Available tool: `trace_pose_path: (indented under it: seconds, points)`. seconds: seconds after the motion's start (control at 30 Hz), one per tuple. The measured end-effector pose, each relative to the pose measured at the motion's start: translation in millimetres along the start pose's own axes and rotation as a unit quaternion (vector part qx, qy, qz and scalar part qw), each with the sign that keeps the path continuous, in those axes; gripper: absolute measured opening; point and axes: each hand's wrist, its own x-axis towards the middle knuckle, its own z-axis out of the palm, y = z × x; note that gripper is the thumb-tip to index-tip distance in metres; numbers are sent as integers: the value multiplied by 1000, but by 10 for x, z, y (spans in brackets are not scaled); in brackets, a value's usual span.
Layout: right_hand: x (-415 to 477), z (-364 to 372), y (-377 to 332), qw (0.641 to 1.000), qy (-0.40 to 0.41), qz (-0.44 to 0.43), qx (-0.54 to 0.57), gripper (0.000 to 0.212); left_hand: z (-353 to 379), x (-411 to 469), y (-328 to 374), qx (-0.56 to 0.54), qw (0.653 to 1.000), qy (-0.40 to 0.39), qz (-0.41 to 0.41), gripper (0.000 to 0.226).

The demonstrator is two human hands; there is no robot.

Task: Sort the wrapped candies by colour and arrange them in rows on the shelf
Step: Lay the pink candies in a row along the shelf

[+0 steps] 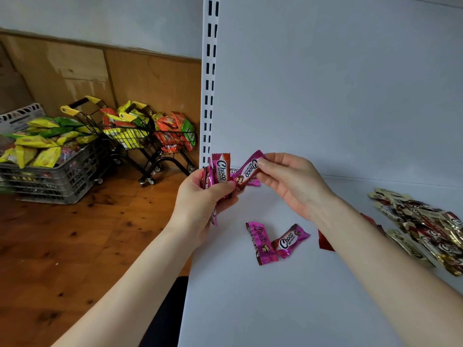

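Observation:
My left hand (204,200) grips a small bunch of pink wrapped candies (220,171) above the left edge of the white shelf (275,309). My right hand (290,182) pinches the top end of one more pink candy (248,171), whose lower end touches the bunch. Two pink candies (260,242) (290,240) lie loose on the shelf below my hands. A red candy (324,240) peeks out from under my right forearm. A heap of gold wrapped candies (426,221) lies at the right of the shelf.
The slotted white shelf upright (210,78) stands just behind my left hand. On the wooden floor to the left are two small shopping carts (140,131) and a grey crate (50,171), all filled with snack bags.

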Motion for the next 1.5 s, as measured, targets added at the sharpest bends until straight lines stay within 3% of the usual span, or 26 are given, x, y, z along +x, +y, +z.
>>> trace_pose_path:
  seconds: [0.1,0.23,0.3,0.4,0.5,0.63,1.0,1.3,1.5]
  points:
    - [53,-103,-18,993,6,-37,-112,15,-69,20,-5,1,999,35,15,18]
    - [86,-128,63,937,-67,-80,-333,18,-95,28,-16,3,999,47,22,17]
    - [94,-112,132,918,-105,-84,-374,19,-77,4,-31,14,999,42,31,16]
    - [118,-207,87,884,-61,-127,-447,12,-64,-29,-59,51,996,48,50,16]
    - [58,-302,7,850,-92,-93,-510,8,-73,-25,-70,65,994,62,58,15]
    - [-15,-259,116,814,-180,-52,-551,9,-91,-20,-94,62,993,79,56,15]
    - [97,-313,317,817,-70,-107,-562,16,-93,-44,-88,52,993,87,58,14]
    - [126,-248,346,801,-69,-113,-584,26,-90,-44,-91,57,993,88,59,14]
    - [184,-275,404,785,-32,-119,-607,13,-86,-44,-95,59,993,88,59,16]
